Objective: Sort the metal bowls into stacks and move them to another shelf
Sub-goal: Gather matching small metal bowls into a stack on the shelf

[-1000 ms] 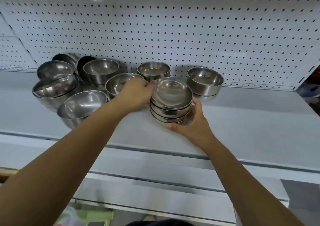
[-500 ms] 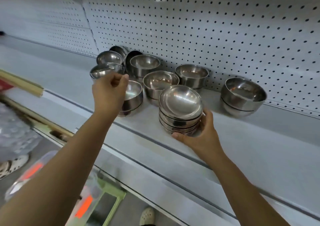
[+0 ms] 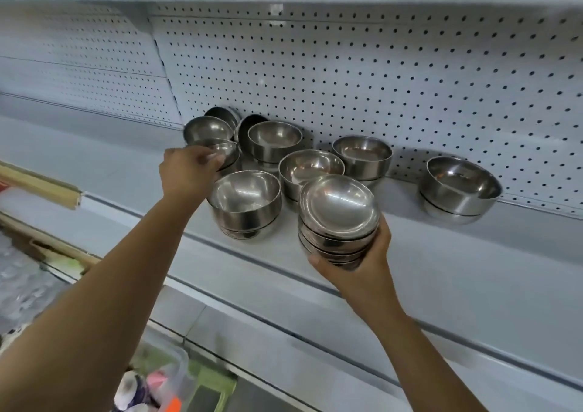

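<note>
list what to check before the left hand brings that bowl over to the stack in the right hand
1. Grip of the left hand on the small bowl: ok, fingers curl over its rim.
2. Hold of the right hand on the shallow stack: ok, thumb and fingers wrap its lower bowls.
3. Whether the small bowl matches the shallow stack: cannot tell, the hand hides its side.
4. Straight path across: not ok, the deep bowl stack stands between them, so probably lift over it.
5. Whether the shallow stack rests on the shelf: cannot tell, its base is hidden.
</note>
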`<state>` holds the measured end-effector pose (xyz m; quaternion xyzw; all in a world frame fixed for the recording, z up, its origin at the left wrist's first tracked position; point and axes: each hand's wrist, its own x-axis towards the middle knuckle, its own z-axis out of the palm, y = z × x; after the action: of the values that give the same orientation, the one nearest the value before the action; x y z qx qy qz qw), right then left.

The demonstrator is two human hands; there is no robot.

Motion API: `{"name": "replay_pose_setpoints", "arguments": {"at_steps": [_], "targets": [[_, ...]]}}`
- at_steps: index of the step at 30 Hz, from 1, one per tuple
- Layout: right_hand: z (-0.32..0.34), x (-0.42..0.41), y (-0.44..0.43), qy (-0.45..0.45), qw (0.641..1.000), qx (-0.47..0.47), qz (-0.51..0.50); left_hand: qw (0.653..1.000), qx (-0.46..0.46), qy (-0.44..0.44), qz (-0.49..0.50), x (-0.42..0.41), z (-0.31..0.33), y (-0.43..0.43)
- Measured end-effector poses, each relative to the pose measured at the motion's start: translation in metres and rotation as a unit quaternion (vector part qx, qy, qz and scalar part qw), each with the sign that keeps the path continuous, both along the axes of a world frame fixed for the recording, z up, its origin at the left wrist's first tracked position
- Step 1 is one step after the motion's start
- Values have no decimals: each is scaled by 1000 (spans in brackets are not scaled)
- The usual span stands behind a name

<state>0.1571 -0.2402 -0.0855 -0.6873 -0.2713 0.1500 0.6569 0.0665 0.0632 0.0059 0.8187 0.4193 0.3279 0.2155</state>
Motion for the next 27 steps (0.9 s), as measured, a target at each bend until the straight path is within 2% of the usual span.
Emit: {"name": "replay_pose_setpoints", "arguments": {"at_steps": [5, 15, 19, 23, 25, 27], "targets": [[2, -6, 8, -6, 999, -5, -48, 998, 8, -12, -64, 4, -1, 21], [4, -12, 10, -16, 997, -27, -70, 968, -20, -141, -207, 7, 25, 6], [6, -16, 10, -22, 997, -18, -70, 924, -45, -185, -330, 5, 34, -23], [11, -19, 8, -13, 998, -6, -69, 863, -98, -208, -450, 9, 35, -56], [11, -19, 7, -14, 998, -3, -68, 836, -95, -220, -493, 14, 32, -71], [11, -18, 7, -14, 998, 1, -68, 825, -69, -205, -521, 20, 26, -83]]}}
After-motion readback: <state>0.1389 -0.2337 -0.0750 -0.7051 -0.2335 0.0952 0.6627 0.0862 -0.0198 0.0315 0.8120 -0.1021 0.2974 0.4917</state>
